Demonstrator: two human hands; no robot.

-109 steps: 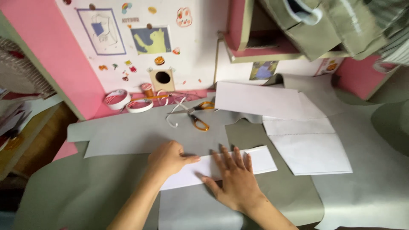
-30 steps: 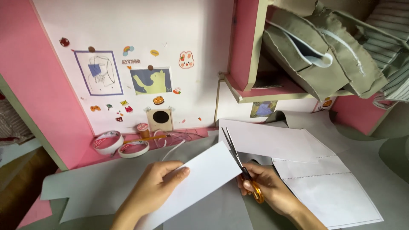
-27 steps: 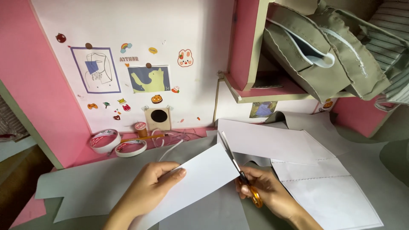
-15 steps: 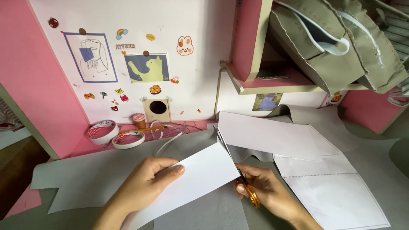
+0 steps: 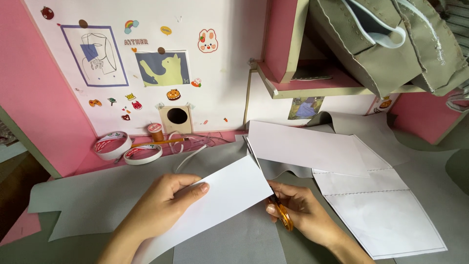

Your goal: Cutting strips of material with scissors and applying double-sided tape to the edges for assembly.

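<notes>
A white paper strip (image 5: 220, 195) is held above the grey felt sheet (image 5: 97, 200) on the counter (image 5: 439, 151), pinched at its lower edge by the left hand (image 5: 161, 205), while the right hand (image 5: 303, 212) is closed around the orange handles of the scissors (image 5: 268, 190). The blades are laid along the strip's right edge, so the cut is judged barely begun. Compared with half a second earlier, the strip has been lifted slightly and the blades advanced.

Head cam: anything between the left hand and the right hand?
Yes: the white paper strip, pinched by the left hand, spans across to the orange-handled scissors in the right hand, over grey fabric.
</notes>
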